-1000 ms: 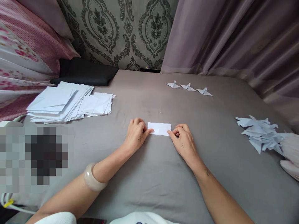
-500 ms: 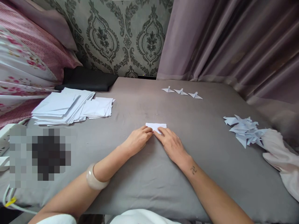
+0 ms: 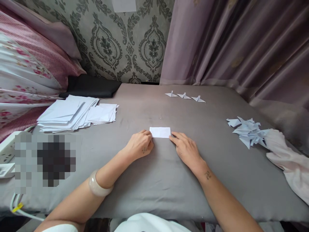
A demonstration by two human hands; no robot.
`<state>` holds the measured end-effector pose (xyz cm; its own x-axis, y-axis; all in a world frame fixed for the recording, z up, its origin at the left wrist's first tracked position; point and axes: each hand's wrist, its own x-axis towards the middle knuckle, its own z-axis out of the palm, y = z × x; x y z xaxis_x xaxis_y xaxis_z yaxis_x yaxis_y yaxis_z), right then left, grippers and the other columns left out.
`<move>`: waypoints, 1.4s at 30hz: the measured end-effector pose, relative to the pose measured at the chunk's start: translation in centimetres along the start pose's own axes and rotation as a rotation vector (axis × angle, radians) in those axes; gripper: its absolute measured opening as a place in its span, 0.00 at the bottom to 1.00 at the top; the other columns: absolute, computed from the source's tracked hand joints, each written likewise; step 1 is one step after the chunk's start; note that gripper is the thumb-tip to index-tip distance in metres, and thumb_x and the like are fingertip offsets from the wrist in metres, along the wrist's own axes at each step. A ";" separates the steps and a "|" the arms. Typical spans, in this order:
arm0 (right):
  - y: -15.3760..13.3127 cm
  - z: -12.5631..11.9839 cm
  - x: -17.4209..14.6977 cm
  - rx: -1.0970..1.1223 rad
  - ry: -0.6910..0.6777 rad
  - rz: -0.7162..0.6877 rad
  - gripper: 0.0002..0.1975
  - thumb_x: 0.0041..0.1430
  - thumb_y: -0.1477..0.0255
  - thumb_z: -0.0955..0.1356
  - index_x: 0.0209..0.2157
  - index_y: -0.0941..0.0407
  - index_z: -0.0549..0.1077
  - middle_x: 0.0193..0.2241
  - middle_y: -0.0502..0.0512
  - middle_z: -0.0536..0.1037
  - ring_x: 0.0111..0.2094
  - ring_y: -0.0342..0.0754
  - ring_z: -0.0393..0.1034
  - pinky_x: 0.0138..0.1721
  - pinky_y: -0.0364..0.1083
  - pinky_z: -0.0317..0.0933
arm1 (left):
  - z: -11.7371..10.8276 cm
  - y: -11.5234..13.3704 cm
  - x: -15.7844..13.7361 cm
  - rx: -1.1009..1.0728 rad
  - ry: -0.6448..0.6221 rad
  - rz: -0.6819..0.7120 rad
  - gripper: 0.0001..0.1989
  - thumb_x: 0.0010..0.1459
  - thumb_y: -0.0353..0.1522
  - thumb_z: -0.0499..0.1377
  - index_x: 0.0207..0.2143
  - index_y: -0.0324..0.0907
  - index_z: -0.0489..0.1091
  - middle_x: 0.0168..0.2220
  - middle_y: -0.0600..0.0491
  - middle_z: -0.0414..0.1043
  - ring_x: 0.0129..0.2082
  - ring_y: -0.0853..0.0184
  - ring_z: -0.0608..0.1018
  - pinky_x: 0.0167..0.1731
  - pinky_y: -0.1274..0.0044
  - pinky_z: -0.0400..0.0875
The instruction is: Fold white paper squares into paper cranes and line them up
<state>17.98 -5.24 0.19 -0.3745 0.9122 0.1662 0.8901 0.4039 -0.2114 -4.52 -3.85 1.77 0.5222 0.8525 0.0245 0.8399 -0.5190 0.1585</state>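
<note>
A folded sheet of white paper [image 3: 160, 132] lies flat on the grey cloth in front of me, a narrow rectangle with its long side across. My left hand [image 3: 140, 144] has its fingers curled in at the paper's left end, pinching the lower corner. At the right end, my right hand [image 3: 187, 148] rests with fingers stretched out, the fingertips and thumb touching the edge near the lower corner. The fingertips of my left hand are partly hidden behind its knuckles.
Stacks of white paper [image 3: 60, 112] and smaller sheets [image 3: 102, 113] lie at the left. Three folded paper birds [image 3: 183, 96] stand in a row at the back. A heap of folded paper birds [image 3: 249, 131] sits at the right beside pale cloth [image 3: 287, 158]. A power strip [image 3: 8, 145] lies far left.
My right hand has slid to the right, off the middle of the paper to its right end. The whole rectangle now shows between my hands. My left hand stays at the left end.
</note>
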 end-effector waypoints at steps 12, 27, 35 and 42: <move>1.0 0.9 1.0 0.217 0.181 0.228 0.18 0.55 0.82 0.59 0.31 0.52 0.78 0.42 0.51 0.79 0.44 0.50 0.71 0.40 0.48 0.66 | 2.0 -0.8 3.8 -0.048 0.154 0.087 0.25 0.60 0.49 0.51 0.51 0.44 0.70 0.40 0.45 0.67 0.39 0.60 0.68 0.40 0.70 0.65; -0.6 0.2 1.2 0.405 0.527 0.019 0.23 0.55 0.79 0.62 0.53 0.55 0.66 0.49 0.61 0.70 0.51 0.52 0.65 0.51 0.52 0.63 | 1.5 0.4 3.9 -1.677 0.337 -0.684 0.18 0.47 0.32 0.66 0.40 0.37 0.68 0.27 0.53 0.73 0.25 0.71 0.75 0.26 0.80 0.68; -0.8 1.3 1.7 0.116 0.303 -0.117 0.21 0.55 0.84 0.63 0.47 0.53 0.74 0.50 0.60 0.69 0.50 0.55 0.62 0.50 0.54 0.62 | 2.9 1.2 3.9 -1.614 0.202 -0.569 0.15 0.52 0.32 0.61 0.42 0.37 0.66 0.28 0.51 0.73 0.27 0.69 0.75 0.30 0.76 0.72; -0.2 2.0 1.6 0.202 0.183 -0.075 0.17 0.56 0.82 0.64 0.43 0.54 0.76 0.46 0.58 0.73 0.47 0.53 0.64 0.47 0.52 0.64 | 2.5 1.2 2.3 -0.668 0.224 -0.210 0.19 0.47 0.18 0.53 0.39 0.42 0.73 0.47 0.46 0.66 0.46 0.61 0.67 0.47 0.67 0.66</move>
<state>16.68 -3.74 -1.41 -0.3682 0.8590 0.3557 0.7849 0.4923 -0.3762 -1.92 -2.64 -0.43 0.2579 0.9590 0.1171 0.6126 -0.2561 0.7478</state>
